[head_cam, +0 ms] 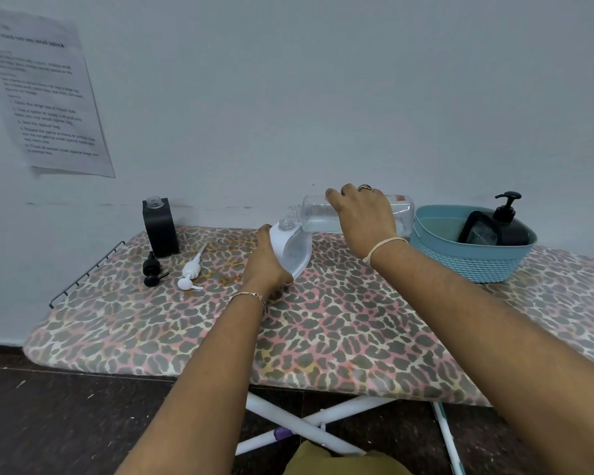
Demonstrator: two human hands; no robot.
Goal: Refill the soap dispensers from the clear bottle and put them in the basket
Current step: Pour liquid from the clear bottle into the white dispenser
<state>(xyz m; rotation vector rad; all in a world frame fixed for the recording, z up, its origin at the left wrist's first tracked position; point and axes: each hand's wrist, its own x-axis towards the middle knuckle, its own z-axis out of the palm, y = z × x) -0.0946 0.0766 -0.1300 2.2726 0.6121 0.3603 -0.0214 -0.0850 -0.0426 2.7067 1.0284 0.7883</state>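
Both arms stretch forward, left hand (266, 265) gripping low, right hand (360, 214) clasping from above, slightly higher.

Leopard-print board cover (323, 323); teal basket (467, 258); white dispenser (294, 250); black dispenser (161, 228).

Pale grey-blue wall (288, 97) behind the leopard-print ironing board (323, 330). Printed sheet (45, 94) taped to the wall above its left end. Wire rack (83, 272) at that end. White crossed legs (288, 423) beneath it, on a dark floor (66, 423).

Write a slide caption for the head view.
Right hand tips the clear bottle over the white soap dispenser held by the left hand; a black pump dispenser sits in the blue basket.
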